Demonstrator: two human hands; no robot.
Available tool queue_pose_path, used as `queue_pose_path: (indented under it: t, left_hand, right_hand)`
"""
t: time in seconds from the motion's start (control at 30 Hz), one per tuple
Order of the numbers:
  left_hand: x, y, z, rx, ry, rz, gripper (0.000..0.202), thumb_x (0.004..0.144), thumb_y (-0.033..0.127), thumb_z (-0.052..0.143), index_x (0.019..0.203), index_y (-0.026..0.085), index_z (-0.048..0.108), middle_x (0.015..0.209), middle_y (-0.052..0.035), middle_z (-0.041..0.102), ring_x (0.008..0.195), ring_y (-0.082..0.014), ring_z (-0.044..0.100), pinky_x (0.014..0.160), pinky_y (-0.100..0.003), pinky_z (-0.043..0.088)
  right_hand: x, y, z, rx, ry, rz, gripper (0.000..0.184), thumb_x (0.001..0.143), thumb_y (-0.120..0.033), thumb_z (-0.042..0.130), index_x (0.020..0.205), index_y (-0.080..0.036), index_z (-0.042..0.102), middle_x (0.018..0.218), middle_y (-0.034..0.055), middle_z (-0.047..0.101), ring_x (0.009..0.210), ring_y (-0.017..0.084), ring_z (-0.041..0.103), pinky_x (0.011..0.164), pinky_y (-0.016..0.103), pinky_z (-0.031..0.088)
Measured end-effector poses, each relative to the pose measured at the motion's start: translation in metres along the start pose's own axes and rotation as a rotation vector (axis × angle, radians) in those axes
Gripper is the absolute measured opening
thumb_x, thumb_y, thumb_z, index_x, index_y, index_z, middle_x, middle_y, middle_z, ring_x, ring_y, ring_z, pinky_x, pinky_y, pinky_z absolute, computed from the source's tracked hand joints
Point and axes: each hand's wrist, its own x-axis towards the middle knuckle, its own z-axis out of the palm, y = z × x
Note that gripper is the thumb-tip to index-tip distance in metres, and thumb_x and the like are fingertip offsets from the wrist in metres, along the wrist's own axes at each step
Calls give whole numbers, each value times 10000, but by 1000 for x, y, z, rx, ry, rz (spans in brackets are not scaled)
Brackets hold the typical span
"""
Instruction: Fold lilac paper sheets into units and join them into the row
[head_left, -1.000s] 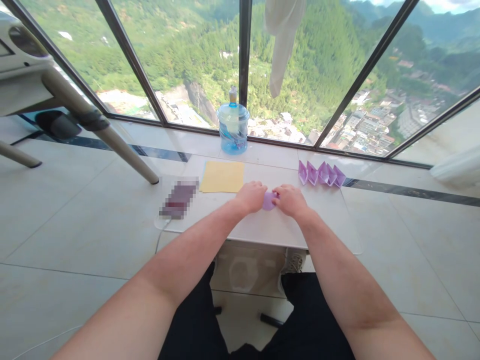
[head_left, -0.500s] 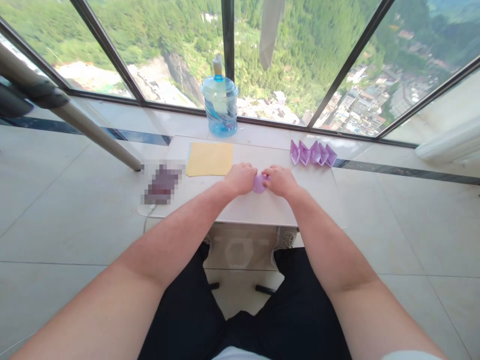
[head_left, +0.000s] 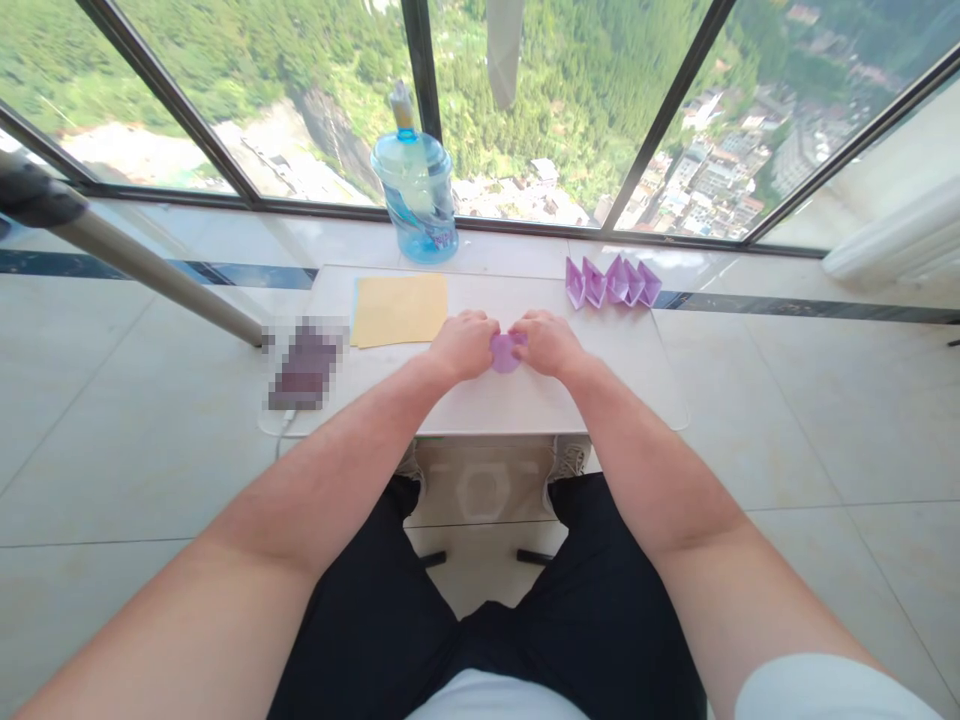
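A small purple folded paper (head_left: 504, 352) sits between my two hands above the low white table (head_left: 487, 400). My left hand (head_left: 463, 345) is closed on its left side, fingers curled under. From the other side my right hand (head_left: 549, 343) pinches it. Most of the paper is hidden by the fingers. A row of several finished purple paper folds (head_left: 611, 282) stands at the table's far right edge. A yellow sheet (head_left: 401, 309) lies flat on the table, left of my left hand.
A blurred dark phone (head_left: 304, 365) lies at the table's left end with a cable. A blue water jug (head_left: 415, 196) stands on the window sill behind the table. A beige slanted leg (head_left: 150, 272) crosses the left floor. My dark-trousered legs lie below.
The view has tilted down and shifted, so the table and hands appear higher and my lap shows more. Both hands have stayed closed on the purple paper, working it slightly.
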Motion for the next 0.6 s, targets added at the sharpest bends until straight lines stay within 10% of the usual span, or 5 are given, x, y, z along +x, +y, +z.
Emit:
queue_pose_path:
  t: [0.6]
  left_hand:
    - [11, -10, 15, -228, 39, -29, 237, 769, 198, 555, 888, 219, 759, 897, -39, 753, 869, -216, 666, 788, -310, 489]
  right_hand:
    - [-2, 9, 2, 174, -27, 33, 160, 767, -168, 624, 881, -208, 729, 870, 27, 743, 792, 164, 630, 676, 249, 406]
